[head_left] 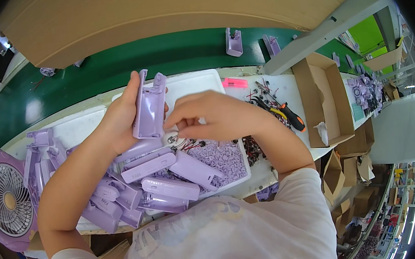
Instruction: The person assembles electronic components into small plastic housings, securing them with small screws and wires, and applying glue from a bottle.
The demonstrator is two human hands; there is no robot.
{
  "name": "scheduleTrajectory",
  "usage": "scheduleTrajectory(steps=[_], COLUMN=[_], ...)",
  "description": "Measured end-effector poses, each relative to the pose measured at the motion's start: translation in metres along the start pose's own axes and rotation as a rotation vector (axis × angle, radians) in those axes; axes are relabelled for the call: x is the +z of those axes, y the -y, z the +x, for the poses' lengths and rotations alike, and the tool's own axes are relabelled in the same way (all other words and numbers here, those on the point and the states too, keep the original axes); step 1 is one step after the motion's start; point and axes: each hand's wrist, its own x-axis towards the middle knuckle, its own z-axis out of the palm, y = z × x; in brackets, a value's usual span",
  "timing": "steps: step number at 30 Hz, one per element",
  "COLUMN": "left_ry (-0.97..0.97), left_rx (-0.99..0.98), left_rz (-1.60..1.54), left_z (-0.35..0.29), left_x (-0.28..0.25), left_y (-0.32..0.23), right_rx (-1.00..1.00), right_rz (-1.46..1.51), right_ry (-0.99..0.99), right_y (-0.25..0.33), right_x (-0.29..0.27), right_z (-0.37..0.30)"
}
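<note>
My left hand [120, 119] grips an upright lilac plastic housing [148, 108] above a white tray [197, 84]. My right hand [213, 116] is beside it with fingertips pinched on a small part with thin wires [184, 143] at the housing's lower end. Below both hands lies a heap of lilac plastic shells [165, 182] and a bed of small lilac pieces [223, 157] in the tray.
A lilac fan with a round grille [5, 201] stands at the left. An orange-handled screwdriver [291, 116] and wire bits lie right of the tray, next to an open cardboard box [323, 99]. Beyond runs a green conveyor belt [110, 66] carrying lilac parts [233, 42].
</note>
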Motion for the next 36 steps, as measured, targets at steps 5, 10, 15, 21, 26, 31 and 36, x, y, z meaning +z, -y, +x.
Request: scheduleTrajectory(steps=[5,10,15,21,26,31,36], left_ry=[0.067,0.074,-0.053,-0.102,-0.142,-0.216,-0.158], left_rx=[-0.053,-0.013,0.055,0.104,0.138,0.138,0.047], left_rz=[0.012,0.051,0.214,0.276,0.284,0.292,0.096], left_z=[-0.002,-0.003,-0.009,-0.014,-0.012,-0.012,-0.01], left_x=[0.011,0.018,0.022,0.028,0.028,0.027,0.023], left_y=[0.004,0.014,0.019,0.017,0.022,0.019,0.019], right_rx=[0.027,0.1,0.111,0.114,0.101,-0.04,0.027], right_rz=[0.607,0.68,0.692,0.684,0.594,0.432,0.354], right_ry=[-0.246,-0.416,-0.525,-0.537,-0.558,-0.577,-0.597], right_y=[-0.012,-0.012,-0.009,-0.008,-0.005,-0.01,-0.007], right_x=[0.003,0.005,0.01,0.014,0.017,0.023,0.018], right_z=[0.01,0.021,0.029,0.026,0.025,0.023,0.025])
